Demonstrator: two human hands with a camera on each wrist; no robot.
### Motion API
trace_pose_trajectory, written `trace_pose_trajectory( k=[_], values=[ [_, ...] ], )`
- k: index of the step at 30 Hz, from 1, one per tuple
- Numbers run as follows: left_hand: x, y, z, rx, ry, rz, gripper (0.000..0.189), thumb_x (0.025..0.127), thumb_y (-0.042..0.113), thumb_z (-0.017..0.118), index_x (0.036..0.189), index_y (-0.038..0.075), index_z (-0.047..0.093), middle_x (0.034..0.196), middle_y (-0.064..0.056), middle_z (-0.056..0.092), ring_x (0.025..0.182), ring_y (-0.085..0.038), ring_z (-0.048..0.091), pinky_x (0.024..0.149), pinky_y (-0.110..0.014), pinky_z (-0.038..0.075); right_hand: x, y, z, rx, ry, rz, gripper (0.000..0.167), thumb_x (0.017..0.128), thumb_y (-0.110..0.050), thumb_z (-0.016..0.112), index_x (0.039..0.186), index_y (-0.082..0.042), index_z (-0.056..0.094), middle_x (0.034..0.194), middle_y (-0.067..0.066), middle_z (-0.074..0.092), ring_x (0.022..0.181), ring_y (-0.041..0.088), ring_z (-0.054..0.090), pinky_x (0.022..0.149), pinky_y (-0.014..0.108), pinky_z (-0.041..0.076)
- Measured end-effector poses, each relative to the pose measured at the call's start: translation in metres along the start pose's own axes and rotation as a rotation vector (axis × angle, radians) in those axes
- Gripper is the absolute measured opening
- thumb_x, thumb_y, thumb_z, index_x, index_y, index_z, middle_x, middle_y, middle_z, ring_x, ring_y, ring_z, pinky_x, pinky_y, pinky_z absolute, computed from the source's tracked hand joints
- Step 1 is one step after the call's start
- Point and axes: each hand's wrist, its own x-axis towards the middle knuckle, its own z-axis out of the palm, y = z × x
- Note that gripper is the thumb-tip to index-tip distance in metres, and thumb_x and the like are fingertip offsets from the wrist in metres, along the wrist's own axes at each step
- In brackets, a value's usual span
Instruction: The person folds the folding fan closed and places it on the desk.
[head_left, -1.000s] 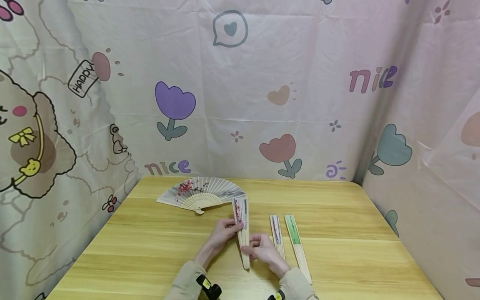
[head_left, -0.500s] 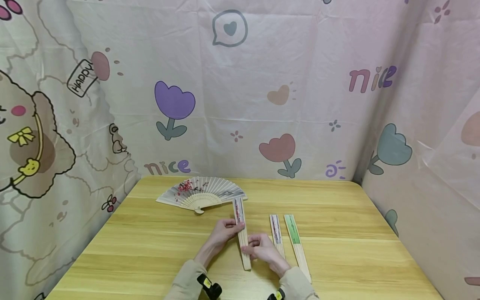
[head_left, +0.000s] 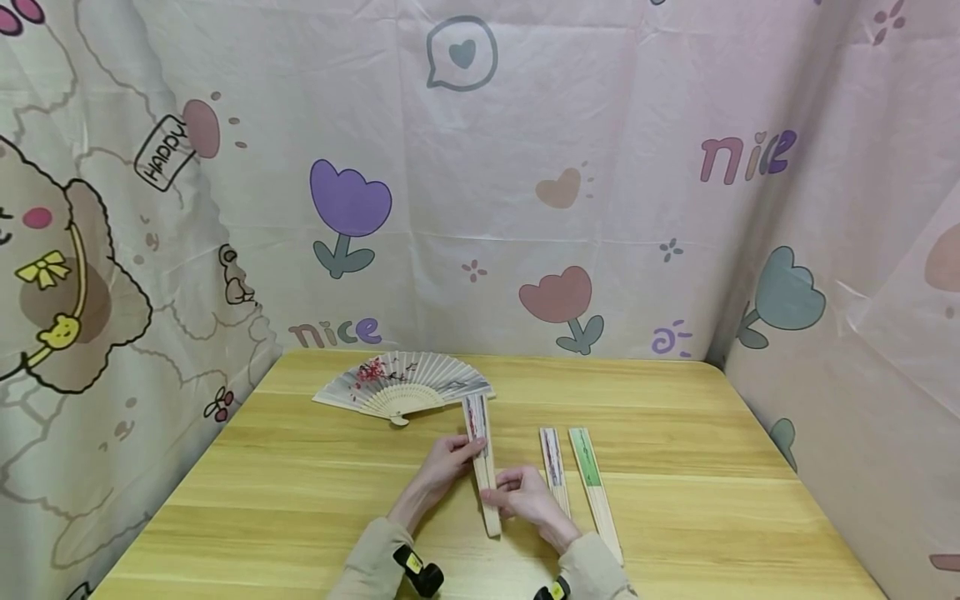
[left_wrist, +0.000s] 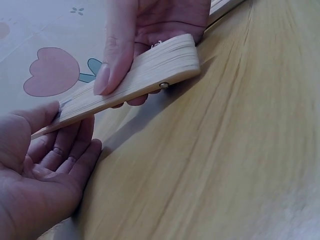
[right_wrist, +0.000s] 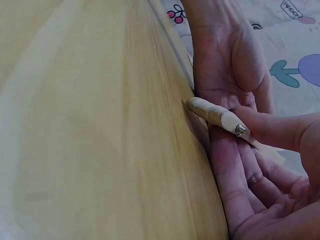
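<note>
Both hands hold a folded hand fan (head_left: 489,515) with pale wooden ribs and a white leaf marked with red and grey. My left hand (head_left: 442,465) pinches it partway up, by the lower part of the leaf. Lower down, my right hand (head_left: 527,495) grips the ribs, its thumb on top and fingers beneath. The rivet (left_wrist: 164,85) shows at the rib end in the left wrist view. The fan tilts above the table, its top overlapping the edge of a spread fan (head_left: 408,390) with red blossoms in the head view.
To the right lie two folded fans, one with a white and purple leaf (head_left: 551,457) and one with a green leaf (head_left: 587,457). The wooden table (head_left: 675,500) ends at a patterned cloth (head_left: 465,167) behind and at the sides.
The held fan's leaf end was slightly spread a second ago and is now narrower, its ribs closer together. Both hands have stayed in nearly the same place.
</note>
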Motion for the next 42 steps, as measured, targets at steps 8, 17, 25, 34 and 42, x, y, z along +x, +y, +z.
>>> trace_pose_trajectory(
  k=[8,17,25,34,42],
  values=[
    [-0.0005,0.0012,-0.0012,0.018,0.004,-0.003,0.022,0.099,0.012,0.061,0.1,-0.01,0.067,0.081,0.006,0.067,0.079,-0.005,0.061,0.073,-0.017,0.055,-0.0008,-0.001,0.0005,0.005,0.027,0.007,0.013,0.085,-0.004,0.076,0.086,0.004,0.066,0.065,-0.006,0.062,0.056,0.005,0.058,0.054,0.016,0.053],
    [-0.0014,0.0011,-0.0035,0.022,-0.046,0.021,0.023,0.1,0.011,0.06,0.101,-0.011,0.067,0.081,0.005,0.067,0.078,-0.006,0.062,0.073,-0.017,0.055,-0.0015,-0.0023,0.0019,-0.013,0.013,0.001,0.012,0.085,-0.001,0.074,0.081,0.002,0.063,0.063,-0.006,0.058,0.058,0.006,0.056,0.054,0.016,0.053],
    [0.0006,-0.0015,-0.0072,-0.009,-0.063,-0.007,0.013,0.097,0.009,0.065,0.099,-0.002,0.07,0.082,0.007,0.068,0.079,-0.005,0.062,0.073,-0.016,0.055,-0.0017,-0.0016,0.0015,-0.028,0.02,0.005,0.014,0.083,-0.001,0.076,0.087,0.008,0.067,0.065,-0.007,0.062,0.062,0.006,0.059,0.055,0.017,0.055],
    [-0.0013,0.0004,-0.0045,-0.024,-0.053,-0.004,0.018,0.095,0.008,0.068,0.103,-0.008,0.07,0.082,0.008,0.067,0.079,-0.005,0.061,0.072,-0.015,0.054,-0.0027,-0.0013,0.0004,-0.021,-0.007,-0.002,0.017,0.082,-0.003,0.079,0.087,0.008,0.067,0.064,-0.007,0.062,0.061,0.008,0.059,0.055,0.019,0.056],
    [-0.0003,0.0022,-0.0038,-0.082,-0.024,-0.016,0.016,0.099,0.011,0.064,0.107,0.0,0.071,0.084,0.009,0.07,0.079,-0.004,0.065,0.075,-0.017,0.058,-0.006,-0.0035,-0.0011,-0.028,-0.01,0.014,0.014,0.081,0.001,0.075,0.091,0.003,0.066,0.07,-0.005,0.061,0.065,0.008,0.058,0.059,0.019,0.056]
  ],
)
